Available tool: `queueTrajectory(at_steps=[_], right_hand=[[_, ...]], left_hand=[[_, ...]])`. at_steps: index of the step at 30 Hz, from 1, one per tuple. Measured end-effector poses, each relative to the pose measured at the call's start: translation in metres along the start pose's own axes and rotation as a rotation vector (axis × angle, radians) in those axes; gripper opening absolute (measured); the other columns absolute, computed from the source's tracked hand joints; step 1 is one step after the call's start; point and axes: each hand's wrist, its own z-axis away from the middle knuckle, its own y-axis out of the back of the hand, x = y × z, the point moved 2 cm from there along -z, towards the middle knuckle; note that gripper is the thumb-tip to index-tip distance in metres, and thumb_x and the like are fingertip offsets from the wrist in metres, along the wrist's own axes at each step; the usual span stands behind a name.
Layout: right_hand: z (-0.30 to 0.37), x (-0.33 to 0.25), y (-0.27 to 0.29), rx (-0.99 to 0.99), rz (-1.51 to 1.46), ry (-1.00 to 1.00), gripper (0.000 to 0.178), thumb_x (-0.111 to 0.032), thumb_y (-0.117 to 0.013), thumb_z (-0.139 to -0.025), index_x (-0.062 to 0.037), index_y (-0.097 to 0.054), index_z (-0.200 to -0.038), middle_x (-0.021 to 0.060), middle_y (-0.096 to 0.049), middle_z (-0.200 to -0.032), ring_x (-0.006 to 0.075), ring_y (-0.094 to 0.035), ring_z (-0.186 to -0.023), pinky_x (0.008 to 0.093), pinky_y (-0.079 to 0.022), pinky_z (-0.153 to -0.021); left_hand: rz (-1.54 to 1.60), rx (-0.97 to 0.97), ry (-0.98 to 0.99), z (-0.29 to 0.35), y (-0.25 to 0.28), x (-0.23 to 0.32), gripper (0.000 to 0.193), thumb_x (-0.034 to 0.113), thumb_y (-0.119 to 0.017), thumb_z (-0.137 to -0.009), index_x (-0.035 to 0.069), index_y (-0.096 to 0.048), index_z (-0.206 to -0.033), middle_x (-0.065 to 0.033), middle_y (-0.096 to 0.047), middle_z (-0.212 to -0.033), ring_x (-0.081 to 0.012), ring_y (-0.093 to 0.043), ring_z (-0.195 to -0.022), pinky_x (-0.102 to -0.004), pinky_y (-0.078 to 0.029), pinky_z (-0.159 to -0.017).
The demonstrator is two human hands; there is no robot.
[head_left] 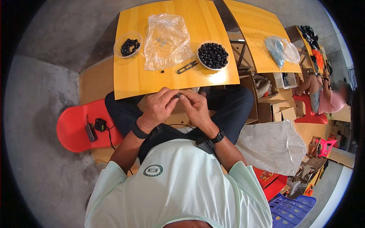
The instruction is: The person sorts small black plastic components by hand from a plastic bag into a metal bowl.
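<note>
Left hand (161, 106): thumb and finger nearly together, pinching a small black piece (177, 95)
Piece: between both hands' fingertips, by the near edge of the table (133, 81); mostly covered; likely light and stiff, maybe slick; best held by its rim
Snips (187, 67): lie beyond the hands, tips a snag risk
Right hand (195, 108): thumb and finger nearly together, pinching the same piece
Bead bowl (213, 69): near the table's right edge; bare wood in front gives open room

Grey walls (68, 30) rise beside a tan floor (89, 85), two glossy yellow tables (133, 78) and a red chair (72, 129).
</note>
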Motion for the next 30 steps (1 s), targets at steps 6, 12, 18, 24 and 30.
queueTrajectory(at_steps=[6, 12, 18, 24, 30], right_hand=[[0.000, 0.004, 0.009, -0.009, -0.039, -0.233, 0.018, -0.010, -0.063, -0.096, 0.0043, -0.069, -0.104, 0.0053, -0.067, -0.085, 0.0099, -0.058, -0.075, 0.0239, -0.046, -0.066], [-0.009, -0.004, 0.018, -0.184, 0.115, -0.164, 0.020, -0.016, -0.060, -0.098, 0.0033, -0.063, -0.095, 0.0067, -0.060, -0.081, 0.0135, -0.053, -0.074, 0.0289, -0.044, -0.066], [-0.006, -0.004, 0.017, -0.220, 0.113, -0.044, 0.018, -0.015, -0.058, -0.098, 0.0022, -0.056, -0.092, 0.0093, -0.053, -0.082, 0.0189, -0.051, -0.076, 0.0305, -0.043, -0.068], [0.000, -0.005, 0.012, -0.270, 0.092, -0.044, 0.017, -0.014, -0.058, -0.100, 0.0012, -0.057, -0.092, 0.0066, -0.053, -0.082, 0.0151, -0.051, -0.078, 0.0283, -0.043, -0.069], [-0.001, -0.007, 0.008, -0.234, -0.309, -0.325, 0.019, -0.017, -0.055, -0.102, -0.0013, -0.058, -0.091, -0.0015, -0.055, -0.084, 0.0069, -0.049, -0.083, 0.0241, -0.043, -0.075]], left_hand=[[-0.127, -0.020, -0.065, -0.004, 0.001, 0.004, 0.031, -0.002, -0.072, -0.079, 0.000, -0.063, -0.108, -0.0140, -0.064, -0.091, -0.0313, -0.066, -0.077, -0.0352, -0.054, -0.064], [-0.049, -0.080, -0.028, -0.003, 0.001, 0.003, 0.030, 0.000, -0.073, -0.079, 0.000, -0.063, -0.108, -0.0141, -0.064, -0.091, -0.0321, -0.065, -0.077, -0.0363, -0.053, -0.066], [0.062, -0.130, 0.044, -0.005, 0.004, 0.004, 0.026, 0.003, -0.073, -0.082, 0.000, -0.064, -0.107, -0.0120, -0.063, -0.087, -0.0236, -0.066, -0.072, -0.0319, -0.050, -0.062], [0.283, -0.192, 0.243, 0.006, 0.004, -0.009, 0.021, 0.002, -0.072, -0.085, -0.002, -0.065, -0.104, -0.0106, -0.065, -0.087, -0.0154, -0.065, -0.074, -0.0268, -0.051, -0.064], [0.243, -0.133, 0.101, -0.003, 0.008, 0.003, 0.021, 0.000, -0.070, -0.087, -0.002, -0.067, -0.107, -0.0098, -0.066, -0.089, -0.0153, -0.066, -0.068, -0.0240, -0.053, -0.062]])
